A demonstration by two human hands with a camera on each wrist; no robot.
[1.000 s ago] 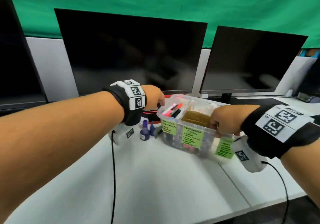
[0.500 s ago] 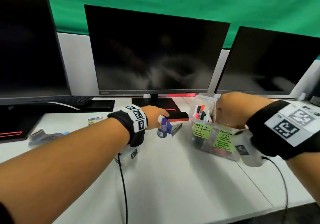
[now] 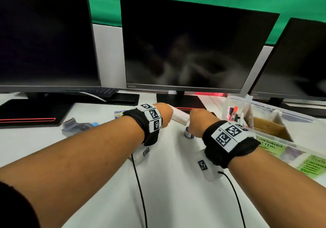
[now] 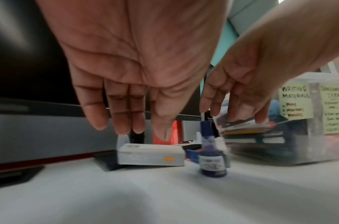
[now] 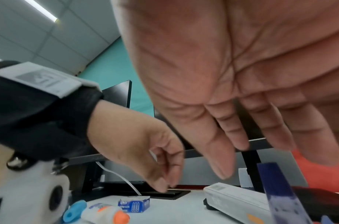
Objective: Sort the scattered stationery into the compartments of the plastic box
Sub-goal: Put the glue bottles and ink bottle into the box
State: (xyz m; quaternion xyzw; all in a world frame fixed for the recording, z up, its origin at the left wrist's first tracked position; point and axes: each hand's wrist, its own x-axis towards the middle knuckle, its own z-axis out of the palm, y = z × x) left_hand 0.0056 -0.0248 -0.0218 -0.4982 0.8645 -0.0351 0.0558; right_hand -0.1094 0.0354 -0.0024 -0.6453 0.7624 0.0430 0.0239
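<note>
From the head view, your left hand [image 3: 163, 114] and right hand [image 3: 200, 123] are both low over the desk [image 3: 176, 183], and the fingers are hidden behind the knuckles. The white carton [image 3: 180, 115] lies just beyond both hands. The ink bottle [image 3: 188, 134] stands under your right hand. To the right of that hand is the plastic box [image 3: 264, 118]: markers [image 3: 232, 113] stand in its nearest compartment, and something flat and brown lies in the next one.

From the left wrist view, your left hand is open with straight fingers, just above the carton, and holds nothing. The bottle [image 4: 212, 159] is beside it, upright. I think it is light, smooth and easy to tip, so take it around the body, not by the thin nozzle. The labels read "Writing Materials" and, as far as I can read it, "Consumable Items".

From the right wrist view, your right hand is also open and empty, its fingers above the bottle. Beyond your left hand lie a paper-clip box [image 5: 134, 204] and a glue bottle [image 5: 105, 213].
</note>
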